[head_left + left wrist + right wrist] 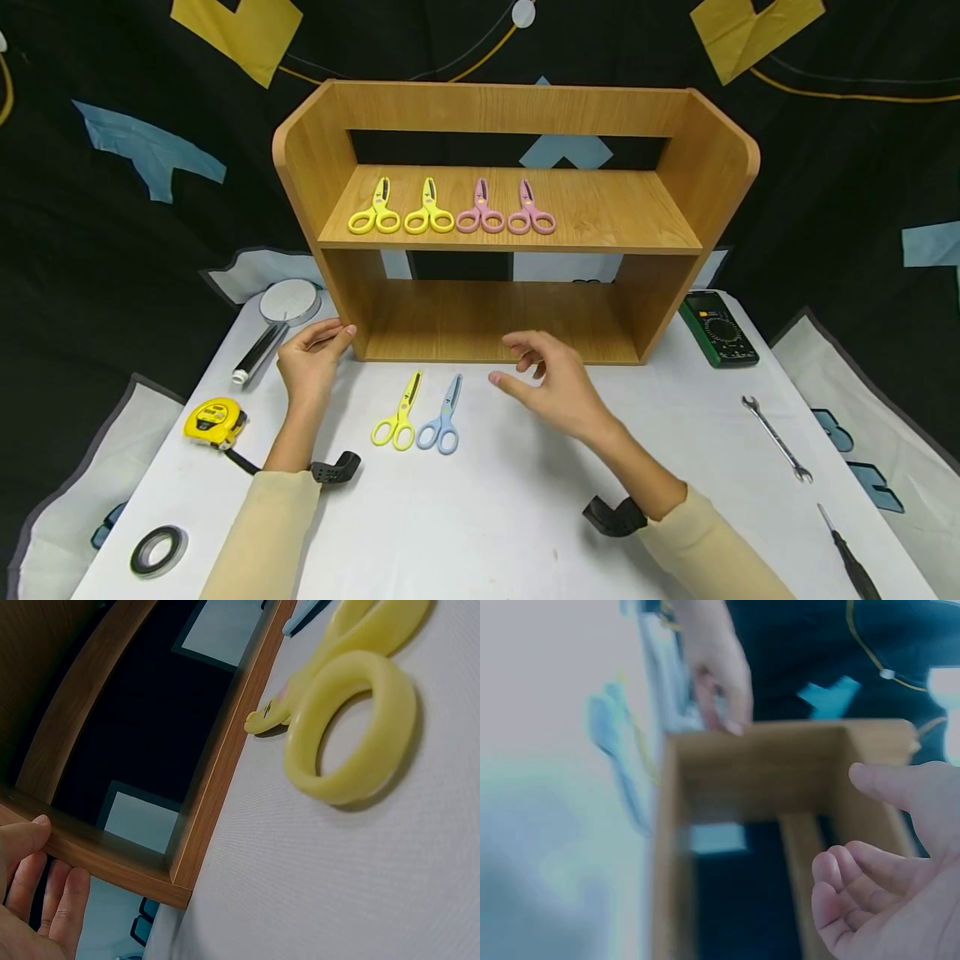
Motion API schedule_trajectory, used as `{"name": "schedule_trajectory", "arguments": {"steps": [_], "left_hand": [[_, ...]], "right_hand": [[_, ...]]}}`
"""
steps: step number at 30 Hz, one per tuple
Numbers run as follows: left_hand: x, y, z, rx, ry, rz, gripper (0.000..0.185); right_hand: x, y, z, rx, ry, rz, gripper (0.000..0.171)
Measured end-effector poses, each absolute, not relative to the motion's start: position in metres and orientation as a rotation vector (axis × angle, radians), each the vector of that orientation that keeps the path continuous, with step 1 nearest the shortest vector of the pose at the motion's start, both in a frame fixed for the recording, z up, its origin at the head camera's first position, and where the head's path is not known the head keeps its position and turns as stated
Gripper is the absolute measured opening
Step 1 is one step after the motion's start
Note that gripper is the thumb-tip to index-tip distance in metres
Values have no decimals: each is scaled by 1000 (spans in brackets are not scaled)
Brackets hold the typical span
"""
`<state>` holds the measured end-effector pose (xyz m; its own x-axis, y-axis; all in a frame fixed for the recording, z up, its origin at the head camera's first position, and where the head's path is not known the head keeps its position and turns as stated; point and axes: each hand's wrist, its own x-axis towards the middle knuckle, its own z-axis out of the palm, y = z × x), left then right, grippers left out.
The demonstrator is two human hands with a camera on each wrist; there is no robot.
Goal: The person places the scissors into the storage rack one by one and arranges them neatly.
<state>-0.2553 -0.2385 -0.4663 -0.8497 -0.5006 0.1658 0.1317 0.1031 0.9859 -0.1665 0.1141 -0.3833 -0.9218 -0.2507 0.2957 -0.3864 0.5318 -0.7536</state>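
Wooden edge meets my left hand [311,360]: its fingertips [30,829] touch the lower left front corner of the shelf unit [678,175], the fingers straight, the grip holding nothing. My right hand [555,379] hovers just in front of the unit's lower compartment, fingers loosely bent and spread, its grip likewise holding nothing and touching nothing that I can see.

Between my two hands, on the white surface [495,508], lie the yellow scissors [399,412] and, just beside them on the right, the blue scissors [444,415]. Both have their long axis running away from me, slightly tilted to the right, blades pointing towards the shelf unit and handle rings towards me. They lie near each other; whether the rings touch I cannot tell. In the left wrist view one yellow ring [352,727] fills the frame and the rest of the scissors is cut off at the top edge. The right wrist view is blurred; only my curled fingers [855,889] and the wooden frame come through clearly.

On the upper shelf four more scissors lie in a row, two yellow [375,208] on the left and two pink [531,210] to their right, blades pointing to the back.

Farther out on the surface: a tape measure [213,421], a roll of black tape [157,550], a magnifier-like tool [273,321], a green multimeter [718,329], a spanner [776,437] and a screwdriver [851,562], cut off at the frame's bottom edge.
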Motion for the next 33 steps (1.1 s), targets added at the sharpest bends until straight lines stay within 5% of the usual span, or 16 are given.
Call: {"name": "schedule_trajectory", "arguments": {"steps": [12, 27, 33], "left_hand": [[-256, -241, -468, 327, -1919, -1802, 34], [-254, -239, -467, 367, -1917, -1788, 30], [-255, -239, -470, 360, -1907, -1798, 32]], "right_hand": [[-147, 66, -470, 491, -2798, 1489, 68], [-147, 34, -494, 418, -2914, 1203, 62], [-146, 33, -489, 407, -2904, 1193, 47]]}}
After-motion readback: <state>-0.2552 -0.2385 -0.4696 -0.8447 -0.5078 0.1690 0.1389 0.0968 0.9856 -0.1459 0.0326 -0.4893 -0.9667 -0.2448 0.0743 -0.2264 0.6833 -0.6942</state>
